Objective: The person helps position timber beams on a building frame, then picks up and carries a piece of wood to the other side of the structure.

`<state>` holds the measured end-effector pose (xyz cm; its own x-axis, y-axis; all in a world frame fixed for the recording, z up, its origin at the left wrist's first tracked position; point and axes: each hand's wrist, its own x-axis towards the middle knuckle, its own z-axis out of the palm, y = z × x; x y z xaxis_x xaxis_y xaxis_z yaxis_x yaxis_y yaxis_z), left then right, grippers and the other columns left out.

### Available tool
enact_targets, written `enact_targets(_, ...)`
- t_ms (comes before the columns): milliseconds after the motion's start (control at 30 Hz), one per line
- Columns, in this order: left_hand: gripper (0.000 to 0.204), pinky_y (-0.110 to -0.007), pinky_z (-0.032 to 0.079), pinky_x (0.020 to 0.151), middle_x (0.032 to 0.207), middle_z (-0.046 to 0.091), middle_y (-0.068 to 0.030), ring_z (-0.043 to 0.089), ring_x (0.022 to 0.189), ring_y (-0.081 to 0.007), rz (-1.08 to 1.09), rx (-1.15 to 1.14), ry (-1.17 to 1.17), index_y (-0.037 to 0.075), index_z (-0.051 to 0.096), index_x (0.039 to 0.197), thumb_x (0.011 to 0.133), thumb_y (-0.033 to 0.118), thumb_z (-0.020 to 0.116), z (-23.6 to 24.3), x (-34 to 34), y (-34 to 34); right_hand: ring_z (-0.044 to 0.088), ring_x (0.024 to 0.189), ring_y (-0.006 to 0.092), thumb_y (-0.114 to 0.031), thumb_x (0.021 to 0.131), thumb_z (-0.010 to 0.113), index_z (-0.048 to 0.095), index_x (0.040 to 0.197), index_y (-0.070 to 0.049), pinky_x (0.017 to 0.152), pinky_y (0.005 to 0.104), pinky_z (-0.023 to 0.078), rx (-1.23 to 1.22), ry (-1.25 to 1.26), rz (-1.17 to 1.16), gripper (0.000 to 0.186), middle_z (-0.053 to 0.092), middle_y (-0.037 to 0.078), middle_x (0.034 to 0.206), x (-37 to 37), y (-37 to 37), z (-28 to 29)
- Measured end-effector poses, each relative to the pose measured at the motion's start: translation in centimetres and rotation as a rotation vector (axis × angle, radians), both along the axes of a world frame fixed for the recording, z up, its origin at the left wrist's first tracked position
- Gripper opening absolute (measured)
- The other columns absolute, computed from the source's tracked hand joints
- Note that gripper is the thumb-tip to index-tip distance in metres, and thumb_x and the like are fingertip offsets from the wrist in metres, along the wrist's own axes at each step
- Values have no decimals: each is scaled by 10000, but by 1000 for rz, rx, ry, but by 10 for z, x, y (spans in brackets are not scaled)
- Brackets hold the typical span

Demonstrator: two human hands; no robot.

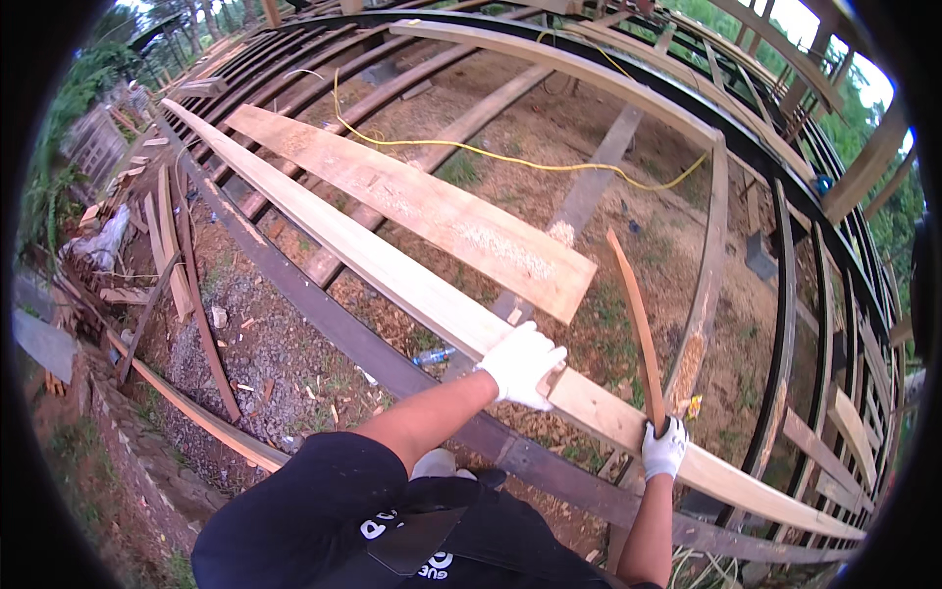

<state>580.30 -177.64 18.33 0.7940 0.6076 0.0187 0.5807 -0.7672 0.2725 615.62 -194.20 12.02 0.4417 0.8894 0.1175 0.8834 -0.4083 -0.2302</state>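
Observation:
A long pale board (392,275) runs diagonally across a dark steel beam frame (324,314). My left hand (523,365), in a white glove, grips this board near the middle of the picture, fingers curled over it. My right hand (663,450), also gloved, is closed on a thin orange-brown wooden strip (633,304) at the board's right part; the strip slants up and away from it. A wider plank (412,206) strewn with shavings lies beyond the pale board, across the joists.
Parallel joists (451,133) and black beams (780,344) span dirt ground littered with offcuts. A yellow cord (491,154) crosses the frame. Loose boards (172,250) lie by a low stone edge at left. A plastic bottle (432,355) is below. Timber posts (863,167) stand at right.

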Motion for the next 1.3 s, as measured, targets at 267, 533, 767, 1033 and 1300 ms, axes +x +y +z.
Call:
enact_targets(267,999,-476,334,1104,1085,618,-151,591,1071,-322,39,-34,-74,6,563,1299,573,650,803,0,-10,-6,609,994,391,-274,795,757,639,1039,-44,926,495,461,-30,71,-51,356,667,186,990,-13,9,6)
enact_targets(533,854,-470,355,1039,991,606,-132,584,1006,-317,42,-30,-133,63,582,1129,514,603,827,-7,-9,-6,706,799,395,-398,787,791,726,1002,-19,730,487,573,194,28,126,442,731,204,877,-27,9,31)
enact_targets(767,846,-462,358,1009,982,606,-128,586,993,-313,36,-22,-121,68,578,1125,522,608,820,-4,-9,-4,706,784,386,-380,791,788,728,960,-36,724,482,573,151,-39,106,388,734,188,862,-25,9,29)
enact_targets(1033,947,-478,356,1066,1036,609,-140,586,1047,-328,17,-21,-94,28,559,1237,540,615,817,-11,-10,-2,698,776,399,-423,800,765,717,963,-38,730,499,558,134,-37,56,421,728,193,855,-27,7,28)
enact_targets(1300,989,-467,352,1080,1088,626,-151,591,1091,-312,0,-3,-58,7,552,1297,595,660,796,-1,-6,-1,603,987,377,-277,785,749,641,1015,-53,939,483,453,-19,56,-79,339,668,170,965,-30,11,24)
